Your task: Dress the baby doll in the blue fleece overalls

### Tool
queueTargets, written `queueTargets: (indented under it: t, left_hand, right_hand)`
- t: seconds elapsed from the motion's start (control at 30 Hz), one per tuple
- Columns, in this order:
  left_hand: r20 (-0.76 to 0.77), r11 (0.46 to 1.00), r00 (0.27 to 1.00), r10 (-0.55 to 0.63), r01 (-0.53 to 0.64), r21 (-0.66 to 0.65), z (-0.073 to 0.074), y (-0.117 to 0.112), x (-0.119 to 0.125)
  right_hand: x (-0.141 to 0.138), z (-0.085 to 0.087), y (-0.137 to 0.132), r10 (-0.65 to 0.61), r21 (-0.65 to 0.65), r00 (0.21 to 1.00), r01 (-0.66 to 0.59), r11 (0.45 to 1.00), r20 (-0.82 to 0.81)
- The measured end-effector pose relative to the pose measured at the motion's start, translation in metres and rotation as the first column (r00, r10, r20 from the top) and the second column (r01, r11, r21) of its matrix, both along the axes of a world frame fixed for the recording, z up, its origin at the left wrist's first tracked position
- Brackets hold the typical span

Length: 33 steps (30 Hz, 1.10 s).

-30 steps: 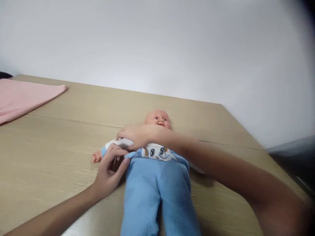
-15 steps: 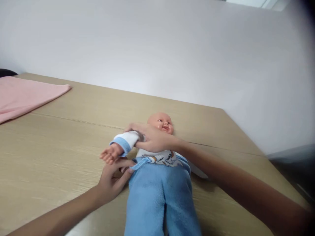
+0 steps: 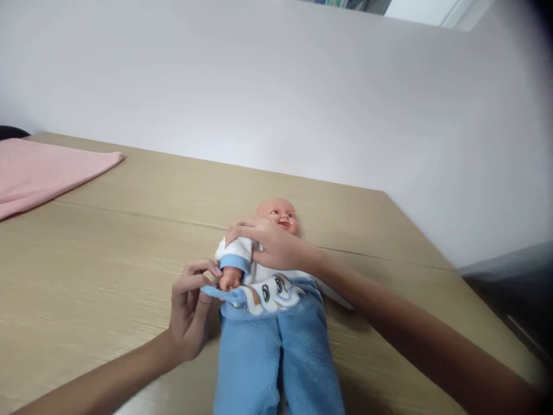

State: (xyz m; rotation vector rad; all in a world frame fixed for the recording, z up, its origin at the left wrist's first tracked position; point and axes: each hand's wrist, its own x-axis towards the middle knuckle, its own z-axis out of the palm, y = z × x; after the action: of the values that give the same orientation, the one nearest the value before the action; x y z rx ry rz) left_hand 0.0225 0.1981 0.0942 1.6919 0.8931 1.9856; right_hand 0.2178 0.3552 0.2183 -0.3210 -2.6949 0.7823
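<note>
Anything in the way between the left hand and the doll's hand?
Partly: the blue flap, whose end the left hand appears to pinch, crosses the near side of the doll's hand. Above the flap, nothing visible separates them. The right hand is on the white sleeve, outside that gap.

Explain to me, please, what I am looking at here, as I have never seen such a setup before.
There is no machine: these are a person's own bare hands, seen by a camera worn on the head, looking forward and down. A doll lies face up on a wooden table, with a pink cloth at far left. The right hand grips the doll's arm by its white sleeve. The left hand holds the edge of the blue garment beside the doll's hand.
</note>
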Motion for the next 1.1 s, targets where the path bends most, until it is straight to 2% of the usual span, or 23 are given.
queueTargets:
  t: [0.1, 0.23, 0.33, 0.43, 0.5, 0.57, 0.67, 0.77, 0.83, 0.9, 0.97, 1.03, 1.1]
  left_hand:
    - [0.073, 0.994, 0.997, 0.018, -0.011, -0.107, 0.007, 0.001, 0.004]
    - [0.087, 0.968, 0.993, 0.082, -0.058, -0.245, 0.011, 0.009, 0.0]
    - [0.166, 0.922, 0.984, 0.065, 0.005, -0.387, 0.013, 0.016, -0.002]
    - [0.224, 0.882, 0.972, 0.068, 0.046, -0.468, 0.013, 0.021, -0.002]
    - [0.223, 0.877, 0.972, 0.074, 0.043, -0.479, 0.014, 0.024, -0.003]
    - [0.213, 0.877, 0.975, 0.064, 0.047, -0.477, 0.015, 0.026, -0.003]
    - [0.216, 0.877, 0.975, 0.048, 0.062, -0.476, 0.017, 0.027, -0.003]
    - [0.212, 0.882, 0.976, 0.051, 0.056, -0.468, 0.018, 0.029, -0.002]
    - [0.223, 0.887, 0.974, 0.034, 0.073, -0.456, 0.017, 0.03, -0.002]
    - [0.27, 0.877, 0.963, -0.005, 0.135, -0.462, 0.015, 0.032, -0.002]
    - [0.322, 0.839, 0.946, -0.037, 0.204, -0.504, 0.014, 0.035, -0.005]
    - [0.342, 0.801, 0.939, -0.026, 0.225, -0.555, 0.014, 0.038, -0.009]
    - [0.341, 0.775, 0.94, -0.008, 0.222, -0.592, 0.016, 0.044, -0.013]
  right_hand:
    - [0.001, 0.003, -0.006, -0.006, 0.07, 1.0, 0.004, 0.998, 0.022]
    - [0.005, 0.007, -0.019, -0.011, 0.01, 1.0, 0.011, 1.0, -0.027]
    - [0.014, 0.008, -0.036, -0.167, -0.036, 0.984, 0.165, 0.986, -0.055]
    - [0.024, 0.007, -0.057, -0.326, -0.058, 0.945, 0.326, 0.944, 0.011]
    - [0.027, 0.006, -0.067, -0.383, -0.061, 0.92, 0.388, 0.92, 0.081]
    - [0.028, 0.007, -0.07, -0.379, -0.088, 0.918, 0.39, 0.917, 0.121]
    - [0.028, 0.01, -0.059, -0.271, -0.272, 0.95, 0.304, 0.913, 0.155]
    - [0.029, 0.009, -0.042, -0.228, -0.533, 0.967, 0.255, 0.807, 0.117]
    - [0.031, 0.003, -0.036, -0.271, -0.597, 0.96, 0.256, 0.76, 0.067]
    - [0.031, -0.004, -0.037, -0.351, -0.518, 0.935, 0.322, 0.793, 0.044]
    - [0.03, -0.011, -0.042, -0.447, -0.345, 0.894, 0.427, 0.836, 0.025]
    - [0.028, -0.017, -0.048, -0.494, -0.221, 0.869, 0.482, 0.848, 0.0]
    - [0.025, -0.023, -0.05, -0.499, -0.221, 0.866, 0.481, 0.848, -0.03]
